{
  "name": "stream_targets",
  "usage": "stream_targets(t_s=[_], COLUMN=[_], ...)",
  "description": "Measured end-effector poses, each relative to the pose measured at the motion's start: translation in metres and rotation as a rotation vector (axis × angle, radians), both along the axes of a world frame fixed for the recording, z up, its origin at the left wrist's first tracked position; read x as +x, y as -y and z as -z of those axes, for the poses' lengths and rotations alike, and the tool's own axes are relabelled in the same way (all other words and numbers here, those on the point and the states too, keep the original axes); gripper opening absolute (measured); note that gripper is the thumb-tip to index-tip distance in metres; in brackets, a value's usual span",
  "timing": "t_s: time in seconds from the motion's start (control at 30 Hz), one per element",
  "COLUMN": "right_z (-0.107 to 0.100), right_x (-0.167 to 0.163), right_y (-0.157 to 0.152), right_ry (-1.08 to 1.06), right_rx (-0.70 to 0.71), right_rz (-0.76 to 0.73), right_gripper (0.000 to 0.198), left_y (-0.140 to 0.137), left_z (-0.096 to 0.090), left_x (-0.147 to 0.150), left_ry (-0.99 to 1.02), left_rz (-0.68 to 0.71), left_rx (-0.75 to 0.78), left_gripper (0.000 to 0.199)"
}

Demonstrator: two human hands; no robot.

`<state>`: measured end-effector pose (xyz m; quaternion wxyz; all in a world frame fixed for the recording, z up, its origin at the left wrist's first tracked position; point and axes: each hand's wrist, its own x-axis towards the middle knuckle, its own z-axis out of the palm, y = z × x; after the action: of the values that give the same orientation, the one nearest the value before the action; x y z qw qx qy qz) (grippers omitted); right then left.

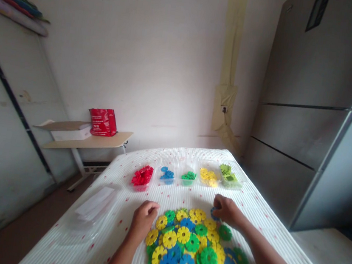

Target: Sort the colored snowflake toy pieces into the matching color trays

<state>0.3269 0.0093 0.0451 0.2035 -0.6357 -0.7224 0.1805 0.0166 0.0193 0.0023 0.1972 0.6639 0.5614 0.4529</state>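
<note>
A loose heap of yellow, green and blue flower-shaped plastic discs [183,235] lies at the near part of the table. At the heap's far right edge, my right hand [226,209] has its fingers closed on a blue disc [214,214], which is partly hidden by them. My left hand [145,217] rests just left of the heap, fingers curled in. What those fingers hold, if anything, is hidden.
Along the far side stand clear containers with red pieces [142,175], blue discs [167,175], green discs [189,176], yellow discs [208,175] and light green pieces [228,173]. Clear plastic packaging [96,208] lies left. A fridge [296,121] stands right.
</note>
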Motion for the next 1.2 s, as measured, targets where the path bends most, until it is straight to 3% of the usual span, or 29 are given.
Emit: stream_targets(t_s=[0.13,0.23,0.4,0.5,0.67,0.8,0.93,1.07,1.2], right_z=[-0.011,-0.017,-0.017,-0.015,-0.016,-0.015,-0.012,-0.010,-0.007], right_x=[-0.014,-0.032,-0.061,-0.070,-0.071,-0.067,-0.069,-0.079,-0.086], right_y=[0.008,0.015,0.016,0.013,0.012,0.011,0.012,0.018,0.022], right_ry=[-0.227,-0.355,-0.092,0.024,-0.020,-0.131,-0.300,-0.611,-0.680], right_rx=[-0.042,-0.051,-0.070,-0.102,-0.110,-0.100,-0.143,-0.248,-0.222], right_rz=[-0.149,-0.326,-0.424,-0.445,-0.413,-0.330,-0.254,-0.273,-0.315], right_gripper=[0.032,0.032,0.036,0.034,0.027,0.015,0.010,0.013,0.015], left_y=[0.000,0.000,0.000,-0.001,-0.001,0.006,0.021,0.031,0.036], left_z=[-0.001,0.000,-0.001,0.000,0.000,-0.008,-0.024,-0.032,-0.029], left_x=[0.001,0.001,0.001,0.001,0.000,0.006,0.025,0.044,0.051], left_ry=[-0.001,-0.001,-0.006,-0.007,0.003,0.007,-0.047,-0.056,0.000], left_rz=[0.000,-0.002,-0.004,-0.002,0.002,0.025,0.142,0.217,0.284], left_rx=[-0.007,-0.015,-0.012,-0.008,-0.005,0.006,0.036,0.004,-0.097], left_gripper=[0.019,0.018,0.018,0.018,0.018,0.018,0.019,0.017,0.013])
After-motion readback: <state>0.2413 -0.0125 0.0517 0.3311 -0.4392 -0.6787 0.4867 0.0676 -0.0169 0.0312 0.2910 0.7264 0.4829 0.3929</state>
